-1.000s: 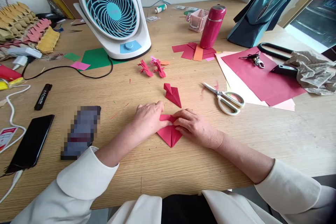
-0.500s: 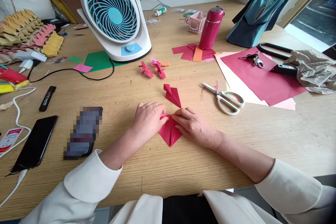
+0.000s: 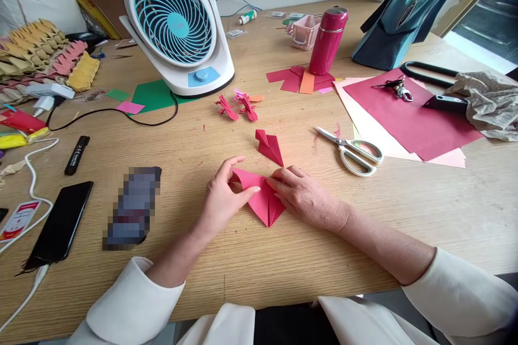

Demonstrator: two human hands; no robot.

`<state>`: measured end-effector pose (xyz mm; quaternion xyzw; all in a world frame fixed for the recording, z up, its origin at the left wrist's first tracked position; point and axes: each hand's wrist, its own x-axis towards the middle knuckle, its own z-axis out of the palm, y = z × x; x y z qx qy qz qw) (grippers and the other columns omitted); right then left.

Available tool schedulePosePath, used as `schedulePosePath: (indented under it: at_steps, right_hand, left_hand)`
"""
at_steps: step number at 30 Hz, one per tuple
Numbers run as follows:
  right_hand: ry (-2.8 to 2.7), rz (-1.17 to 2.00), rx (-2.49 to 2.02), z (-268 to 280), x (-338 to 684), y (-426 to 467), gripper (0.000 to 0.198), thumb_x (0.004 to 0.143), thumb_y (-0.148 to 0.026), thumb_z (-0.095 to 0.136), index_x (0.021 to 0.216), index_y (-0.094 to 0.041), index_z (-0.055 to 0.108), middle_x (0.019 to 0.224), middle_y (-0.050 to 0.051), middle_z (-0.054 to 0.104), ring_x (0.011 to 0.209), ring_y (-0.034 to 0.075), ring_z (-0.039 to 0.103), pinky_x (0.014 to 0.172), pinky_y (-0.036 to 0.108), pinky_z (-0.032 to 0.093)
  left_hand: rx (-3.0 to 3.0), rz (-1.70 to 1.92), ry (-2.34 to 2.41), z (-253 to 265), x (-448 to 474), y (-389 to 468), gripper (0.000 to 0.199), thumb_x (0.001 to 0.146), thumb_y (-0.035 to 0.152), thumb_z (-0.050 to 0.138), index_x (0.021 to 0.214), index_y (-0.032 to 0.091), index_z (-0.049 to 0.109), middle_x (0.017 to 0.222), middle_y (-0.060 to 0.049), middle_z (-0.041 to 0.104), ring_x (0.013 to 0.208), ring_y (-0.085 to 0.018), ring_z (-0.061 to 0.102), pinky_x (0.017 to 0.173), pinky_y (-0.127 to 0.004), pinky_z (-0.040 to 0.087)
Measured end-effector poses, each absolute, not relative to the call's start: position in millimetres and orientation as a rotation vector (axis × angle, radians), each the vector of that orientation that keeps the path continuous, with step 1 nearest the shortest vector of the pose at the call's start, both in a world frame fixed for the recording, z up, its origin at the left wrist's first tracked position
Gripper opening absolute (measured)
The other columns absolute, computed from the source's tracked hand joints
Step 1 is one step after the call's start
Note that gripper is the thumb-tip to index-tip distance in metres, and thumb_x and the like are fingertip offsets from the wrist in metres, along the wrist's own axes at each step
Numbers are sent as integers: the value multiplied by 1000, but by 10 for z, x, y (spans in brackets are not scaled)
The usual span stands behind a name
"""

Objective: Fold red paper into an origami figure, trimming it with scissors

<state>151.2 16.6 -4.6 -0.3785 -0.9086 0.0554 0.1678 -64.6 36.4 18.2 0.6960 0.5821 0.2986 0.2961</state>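
A flap has lifted since a moment ago: the left hand (image 3: pixel 220 197) now pinches the upper-left corner of the folded red paper (image 3: pixel 263 199), while the right hand (image 3: pixel 301 197) presses it flat on the wooden table (image 3: pixel 283 264). Light, crisp and easily creased, the paper looks best gripped by its edges.

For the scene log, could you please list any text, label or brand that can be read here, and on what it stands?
None can be read.
Black marker: white print, too small.
Red-and-white tag: print blurred.
Small packets at the far edge: labels too small.
Pixelated item: nothing to read.
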Motion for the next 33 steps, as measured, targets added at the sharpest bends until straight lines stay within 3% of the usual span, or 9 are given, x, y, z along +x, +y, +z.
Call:
schedulePosePath:
  at_steps: [5, 11, 16, 19, 33]
  right_hand:
    - [-2607, 129, -1083, -41, 1498, 159, 22, 98, -15, 47, 110, -10, 65, 107, 16, 58, 95, 25, 50, 82, 39, 49]
    - [-2606, 133, -1108, -36, 1491, 150, 25, 99, -16, 47, 117, -9, 63, 107, 16, 59, 97, 26, 50, 82, 39, 49]
    - [-2608, 120, -1114, -48, 1490, 147, 27, 98, -15, 48, 119, -9, 63, 109, 16, 59, 95, 26, 50, 82, 39, 49]
    - [-2612, 113, -1124, -52, 1490, 145, 28, 98, -16, 48, 120, -9, 63, 109, 17, 59, 95, 26, 50, 82, 39, 49]
    - [-2635, 73, -1142, -32, 1498, 134, 31, 98, -17, 49, 125, -10, 62, 113, 16, 60, 96, 26, 51, 80, 39, 46]
  left_hand:
    - [1917, 784, 1641, 140, -587, 382, 47, 73, 19, 75, 117, 23, 59, 94, 0, 72, 83, -18, 68, 83, -32, 54]
    - [2074, 719, 1639, 181, -663, 476, 40, 77, 16, 73, 114, 23, 58, 81, 3, 70, 83, -18, 68, 84, -31, 49]
    - [2395, 603, 1573, 229, -707, 499, 7, 81, 20, 74, 82, 23, 67, 84, 1, 74, 84, -21, 63, 83, -34, 43]
    - [2462, 570, 1559, 255, -721, 514, 11, 82, 21, 73, 74, 23, 67, 84, 3, 75, 82, -20, 61, 81, -35, 41]
    - [2596, 480, 1493, 350, -944, 579, 13, 88, 25, 69, 74, 23, 70, 79, 2, 75, 81, -20, 61, 81, -36, 39]
